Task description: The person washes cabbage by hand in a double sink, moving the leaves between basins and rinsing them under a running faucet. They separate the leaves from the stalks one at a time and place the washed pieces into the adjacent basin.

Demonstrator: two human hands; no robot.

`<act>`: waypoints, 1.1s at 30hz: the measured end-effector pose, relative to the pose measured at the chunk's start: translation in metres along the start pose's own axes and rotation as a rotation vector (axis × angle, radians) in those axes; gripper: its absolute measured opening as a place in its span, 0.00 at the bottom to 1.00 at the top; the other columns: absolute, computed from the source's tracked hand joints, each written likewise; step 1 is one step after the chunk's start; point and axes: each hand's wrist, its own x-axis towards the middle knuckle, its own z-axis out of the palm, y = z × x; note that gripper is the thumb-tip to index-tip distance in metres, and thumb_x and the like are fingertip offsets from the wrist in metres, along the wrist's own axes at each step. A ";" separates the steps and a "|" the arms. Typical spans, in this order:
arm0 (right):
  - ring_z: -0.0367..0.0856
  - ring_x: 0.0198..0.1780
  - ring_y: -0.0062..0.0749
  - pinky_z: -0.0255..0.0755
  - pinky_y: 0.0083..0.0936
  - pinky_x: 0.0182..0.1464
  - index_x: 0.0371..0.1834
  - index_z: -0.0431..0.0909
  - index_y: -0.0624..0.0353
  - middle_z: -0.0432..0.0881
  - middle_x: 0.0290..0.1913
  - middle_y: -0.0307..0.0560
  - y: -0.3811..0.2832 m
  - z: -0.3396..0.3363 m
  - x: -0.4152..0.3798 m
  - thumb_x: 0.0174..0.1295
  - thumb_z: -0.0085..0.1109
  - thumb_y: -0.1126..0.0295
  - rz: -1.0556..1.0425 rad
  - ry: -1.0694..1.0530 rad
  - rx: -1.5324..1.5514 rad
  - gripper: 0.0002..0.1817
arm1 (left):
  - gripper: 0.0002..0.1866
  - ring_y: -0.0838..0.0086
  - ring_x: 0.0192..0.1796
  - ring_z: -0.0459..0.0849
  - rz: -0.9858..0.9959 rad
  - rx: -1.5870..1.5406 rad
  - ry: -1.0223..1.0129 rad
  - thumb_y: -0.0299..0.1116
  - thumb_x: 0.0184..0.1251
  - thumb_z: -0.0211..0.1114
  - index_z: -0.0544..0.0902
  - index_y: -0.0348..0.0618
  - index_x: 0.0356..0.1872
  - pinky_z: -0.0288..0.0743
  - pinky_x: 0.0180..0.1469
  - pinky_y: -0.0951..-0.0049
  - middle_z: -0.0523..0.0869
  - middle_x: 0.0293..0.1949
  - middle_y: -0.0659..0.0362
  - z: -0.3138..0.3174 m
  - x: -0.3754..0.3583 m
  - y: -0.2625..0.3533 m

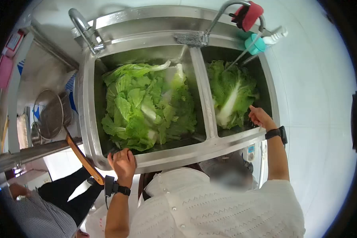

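My left hand (123,163) rests at the front left corner of the steel sink (170,155), its fingers curled over the rim. Just beyond it, the left basin holds a heap of loose green leaves (141,105) with white stalks, lying in water. My right hand (259,116) is over the front right of the smaller right basin, fingers loosely bent and apart, with nothing visible in it. Close to its fingertips lies a leafy cabbage (231,99) with a thick white stalk. A thin stream of water runs onto it from the right faucet (222,11).
Another faucet (83,29) stands at the back left. A red cloth (248,16) hangs on the right faucet, near a turquoise cup (255,44) and a white bottle (274,36). Wire strainers (51,113) and a wooden handle (84,158) are at left. Another person (47,210) is at lower left.
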 end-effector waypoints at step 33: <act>0.76 0.37 0.38 0.65 0.29 0.49 0.63 0.44 0.64 0.76 0.38 0.56 -0.198 0.355 0.138 0.48 0.55 0.66 -0.665 -0.318 -1.145 0.40 | 0.05 0.67 0.28 0.76 -0.045 -0.188 0.177 0.25 0.40 0.58 0.76 0.42 0.24 0.64 0.39 0.66 0.79 0.22 0.59 0.007 0.004 -0.018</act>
